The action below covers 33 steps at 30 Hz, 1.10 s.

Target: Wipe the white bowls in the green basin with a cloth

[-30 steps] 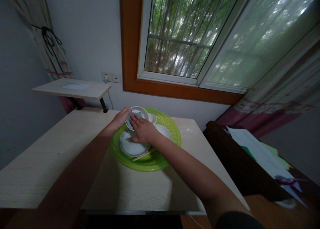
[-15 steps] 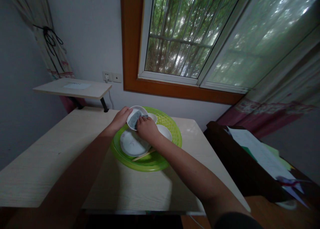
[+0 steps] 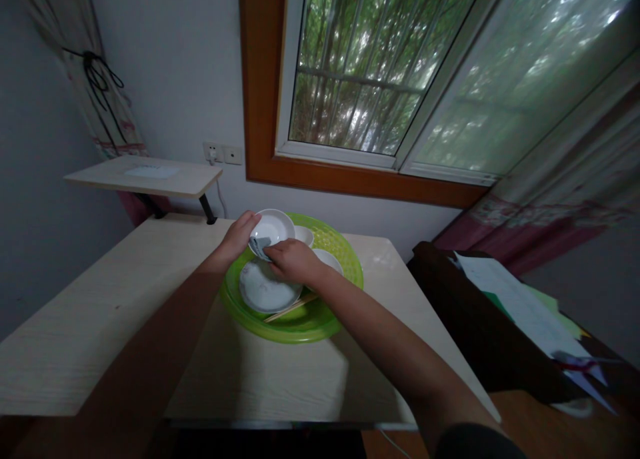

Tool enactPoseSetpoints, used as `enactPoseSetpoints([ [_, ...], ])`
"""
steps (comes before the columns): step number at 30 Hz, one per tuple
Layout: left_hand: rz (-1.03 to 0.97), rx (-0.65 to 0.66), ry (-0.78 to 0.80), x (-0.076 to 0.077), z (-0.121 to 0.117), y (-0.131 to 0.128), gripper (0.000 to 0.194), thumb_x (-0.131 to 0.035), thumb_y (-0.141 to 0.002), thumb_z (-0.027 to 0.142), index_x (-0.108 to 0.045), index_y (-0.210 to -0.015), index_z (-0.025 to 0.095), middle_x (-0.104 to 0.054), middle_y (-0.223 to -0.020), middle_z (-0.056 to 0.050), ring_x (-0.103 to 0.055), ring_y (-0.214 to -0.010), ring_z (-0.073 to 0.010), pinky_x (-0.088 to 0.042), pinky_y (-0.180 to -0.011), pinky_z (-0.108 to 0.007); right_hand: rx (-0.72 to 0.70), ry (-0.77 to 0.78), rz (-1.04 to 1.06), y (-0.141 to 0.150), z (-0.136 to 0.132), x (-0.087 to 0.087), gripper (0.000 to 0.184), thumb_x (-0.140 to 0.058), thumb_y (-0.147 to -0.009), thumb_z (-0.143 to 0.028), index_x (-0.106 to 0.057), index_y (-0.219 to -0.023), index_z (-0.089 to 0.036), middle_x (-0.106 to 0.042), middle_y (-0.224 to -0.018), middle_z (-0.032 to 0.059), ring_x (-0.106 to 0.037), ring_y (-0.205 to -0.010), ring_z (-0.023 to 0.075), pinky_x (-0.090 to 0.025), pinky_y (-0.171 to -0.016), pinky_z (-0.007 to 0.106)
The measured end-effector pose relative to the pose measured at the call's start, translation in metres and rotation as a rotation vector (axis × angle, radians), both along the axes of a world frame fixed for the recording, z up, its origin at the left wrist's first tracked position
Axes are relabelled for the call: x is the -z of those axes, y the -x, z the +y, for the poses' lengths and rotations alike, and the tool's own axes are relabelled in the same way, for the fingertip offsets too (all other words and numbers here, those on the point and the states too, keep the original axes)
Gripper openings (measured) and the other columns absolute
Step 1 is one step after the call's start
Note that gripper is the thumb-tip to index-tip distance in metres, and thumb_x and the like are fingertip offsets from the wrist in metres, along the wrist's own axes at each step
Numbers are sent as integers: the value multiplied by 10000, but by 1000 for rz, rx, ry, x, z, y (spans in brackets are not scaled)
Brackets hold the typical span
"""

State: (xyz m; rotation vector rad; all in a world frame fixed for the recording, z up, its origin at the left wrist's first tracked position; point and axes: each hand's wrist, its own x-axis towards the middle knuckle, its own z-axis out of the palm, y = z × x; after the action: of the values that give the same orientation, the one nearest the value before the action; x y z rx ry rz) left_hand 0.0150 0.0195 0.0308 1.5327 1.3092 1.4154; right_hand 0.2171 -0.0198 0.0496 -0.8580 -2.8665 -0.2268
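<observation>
My left hand (image 3: 240,235) grips a white bowl (image 3: 276,224) by its left rim, tilted above a green basin (image 3: 300,333). In my right hand (image 3: 293,260) a grey cloth (image 3: 261,245) is pinched and folded over the bowl's near rim. Below the bowl, a white plate (image 3: 267,287) rests in the basin. A pair of chopsticks (image 3: 285,309) lies beside the plate, partly under my right forearm. Two more white dishes, a small bowl (image 3: 304,235) and a larger bowl (image 3: 330,260), sit behind my right hand and are partly hidden by it.
The basin stands on a pale wooden table (image 3: 295,385). A raised shelf (image 3: 190,179) with a paper label is at the back left. To the right, a dark brown piece of furniture (image 3: 450,312) holds papers (image 3: 515,305). A window (image 3: 370,79) is behind the table.
My right hand has moved with the cloth from inside the bowl to its near rim, slightly left and down. The cloth is now bunched, and the bowl's white inside shows. My left hand keeps its hold.
</observation>
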Motion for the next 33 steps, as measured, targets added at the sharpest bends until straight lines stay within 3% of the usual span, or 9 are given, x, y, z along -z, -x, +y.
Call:
enactPoseSetpoints([
  [5, -41, 60, -26, 0, -1, 0, 348, -538, -887, 570, -583, -871, 225, -607, -876, -19, -571, -873, -224, -448, -825, -343, -97, 50, 105, -1, 0, 9, 564, -631, -988, -382, -519, -1454, -84, -697, -1344, 201, -704, -1144, 286, -513, -1014, 395],
  [8, -32, 89, -26, 2, 0, 0, 314, -536, -909, 538, -567, -852, 231, -580, -838, -1, -563, -830, -203, -449, -798, -327, -117, 25, 106, 2, 0, 15, 625, -638, -992, -448, -496, -1457, -56, -645, -1414, 243, -659, -1262, 315, -496, -1083, 433],
  [11, -29, 112, -19, 7, 4, 0, 286, -532, -923, 508, -545, -828, 239, -563, -807, 8, -555, -807, -198, -463, -790, -322, -126, -37, 95, 6, -1, 16, 649, -634, -989, -533, -562, -1376, -17, -579, -1476, 307, -528, -1440, 361, -422, -1185, 484],
  [16, 21, 139, 28, 15, 12, 1, 302, -515, -931, 536, -581, -865, 248, -621, -850, -7, -581, -859, -218, -483, -819, -329, -36, -88, 47, 9, -5, 15, 816, -637, -937, -688, -600, -1359, 9, -418, -1607, 343, -353, -1559, 415, -318, -1262, 542],
  [20, 41, 163, -4, 16, 13, 2, 319, -538, -931, 546, -615, -894, 239, -654, -913, -17, -602, -909, -215, -482, -859, -325, 86, -95, 22, 10, -5, 16, 984, -641, -911, -726, -468, -1528, 21, -314, -1673, 318, -298, -1575, 447, -290, -1268, 573],
  [23, 7, 153, 11, 13, 11, 1, 327, -554, -912, 557, -592, -871, 235, -628, -853, -8, -589, -841, -208, -478, -798, -324, 151, -121, 23, 11, -5, 16, 1019, -658, -911, -702, -410, -1571, 34, -329, -1662, 325, -350, -1548, 454, -302, -1252, 585],
  [27, -1, 94, 31, 8, 5, 0, 324, -549, -904, 555, -553, -841, 237, -595, -805, 2, -568, -793, -207, -450, -728, -325, 203, -184, 0, 14, -6, 9, 942, -601, -965, -667, -477, -1500, 98, -463, -1559, 367, -485, -1450, 454, -389, -1184, 555],
  [30, 56, 42, 24, 3, 0, 0, 313, -544, -911, 540, -581, -855, 235, -608, -822, -1, -571, -817, -215, -442, -734, -329, 215, -174, -49, 15, -9, 1, 776, -558, -1000, -636, -657, -1311, 68, -674, -1312, 350, -669, -1212, 416, -508, -1008, 499],
  [33, 93, 3, 1, 1, -1, 0, 297, -542, -910, 520, -595, -847, 235, -614, -827, -5, -571, -838, -222, -444, -755, -332, 173, -108, -90, 14, -11, -5, 570, -534, -1030, -568, -775, -1037, -51, -785, -1017, 241, -747, -926, 338, -531, -874, 448],
])
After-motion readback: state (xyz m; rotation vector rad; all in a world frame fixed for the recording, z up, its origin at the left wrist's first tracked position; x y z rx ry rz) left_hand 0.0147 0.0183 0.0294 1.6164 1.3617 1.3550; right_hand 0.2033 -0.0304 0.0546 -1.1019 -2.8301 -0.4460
